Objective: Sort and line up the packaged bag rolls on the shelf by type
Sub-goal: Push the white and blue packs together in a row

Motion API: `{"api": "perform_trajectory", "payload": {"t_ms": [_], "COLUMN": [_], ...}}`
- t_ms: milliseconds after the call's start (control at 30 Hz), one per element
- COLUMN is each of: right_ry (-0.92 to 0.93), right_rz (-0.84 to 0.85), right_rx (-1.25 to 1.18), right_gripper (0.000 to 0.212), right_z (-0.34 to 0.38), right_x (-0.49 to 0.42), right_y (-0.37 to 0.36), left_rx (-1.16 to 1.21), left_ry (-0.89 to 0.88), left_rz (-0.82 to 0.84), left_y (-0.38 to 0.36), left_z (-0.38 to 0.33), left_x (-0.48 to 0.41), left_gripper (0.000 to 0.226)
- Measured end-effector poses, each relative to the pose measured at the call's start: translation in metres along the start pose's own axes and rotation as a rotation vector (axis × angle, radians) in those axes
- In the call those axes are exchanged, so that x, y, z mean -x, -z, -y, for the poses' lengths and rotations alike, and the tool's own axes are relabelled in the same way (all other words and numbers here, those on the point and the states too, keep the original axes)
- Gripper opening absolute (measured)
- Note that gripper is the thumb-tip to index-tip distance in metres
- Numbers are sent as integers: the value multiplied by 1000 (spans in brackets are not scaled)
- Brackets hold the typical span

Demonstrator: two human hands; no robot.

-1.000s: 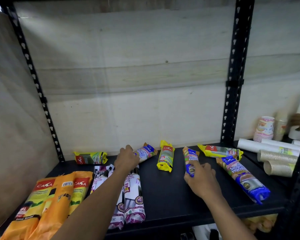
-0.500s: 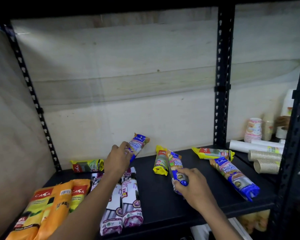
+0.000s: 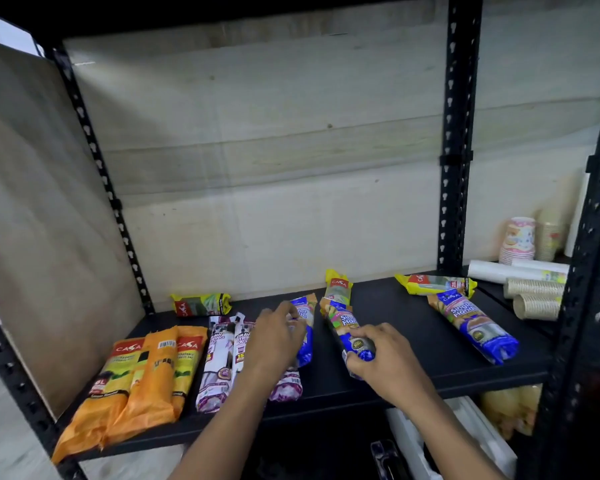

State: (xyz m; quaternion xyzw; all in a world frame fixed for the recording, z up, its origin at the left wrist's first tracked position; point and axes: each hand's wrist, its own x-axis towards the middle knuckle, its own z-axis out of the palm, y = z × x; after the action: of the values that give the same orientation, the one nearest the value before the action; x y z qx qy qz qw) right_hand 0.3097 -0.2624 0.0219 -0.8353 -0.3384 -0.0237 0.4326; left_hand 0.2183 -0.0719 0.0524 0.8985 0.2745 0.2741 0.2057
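Note:
On the black shelf (image 3: pixel 413 344), my left hand (image 3: pixel 274 341) grips a blue roll (image 3: pixel 305 327) lying next to the purple-white drawstring rolls (image 3: pixel 219 362). My right hand (image 3: pixel 381 358) holds the near end of a second blue roll (image 3: pixel 343 323) in the middle. A third blue roll (image 3: pixel 475 327) lies at the right. Orange packs (image 3: pixel 149 379) sit at the left front. Yellow rolls lie at the back: one at the left (image 3: pixel 201 304), one in the centre (image 3: pixel 338 287), one at the right (image 3: pixel 433 284).
Black perforated uprights (image 3: pixel 454 150) frame the shelf. On the neighbouring shelf to the right stand stacked paper cups (image 3: pixel 518 240) and lying cup sleeves (image 3: pixel 534 296). Plywood panels close the back and the left side. White bins sit below the shelf (image 3: pixel 465 441).
My left hand has brought its blue roll from the back down beside the purple-white rolls. My right hand has pulled the other blue roll toward the front and turned it lengthwise.

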Motion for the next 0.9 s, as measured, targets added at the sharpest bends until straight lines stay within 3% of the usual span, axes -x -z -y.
{"api": "perform_trajectory", "payload": {"t_ms": [333, 600, 900], "right_ry": [51, 100, 129], "right_rz": [14, -3, -33], "right_rx": [74, 99, 75], "right_gripper": [49, 48, 42], "right_z": [0, -5, -7], "right_x": [1, -1, 1], "right_y": [-19, -28, -36], "left_rx": [-141, -322, -249], "left_ry": [90, -14, -7], "left_rz": [20, -36, -27], "left_y": [-19, -29, -28], "left_z": [-25, -19, -6], "left_x": [35, 44, 53], "left_gripper": [34, 40, 40]}}
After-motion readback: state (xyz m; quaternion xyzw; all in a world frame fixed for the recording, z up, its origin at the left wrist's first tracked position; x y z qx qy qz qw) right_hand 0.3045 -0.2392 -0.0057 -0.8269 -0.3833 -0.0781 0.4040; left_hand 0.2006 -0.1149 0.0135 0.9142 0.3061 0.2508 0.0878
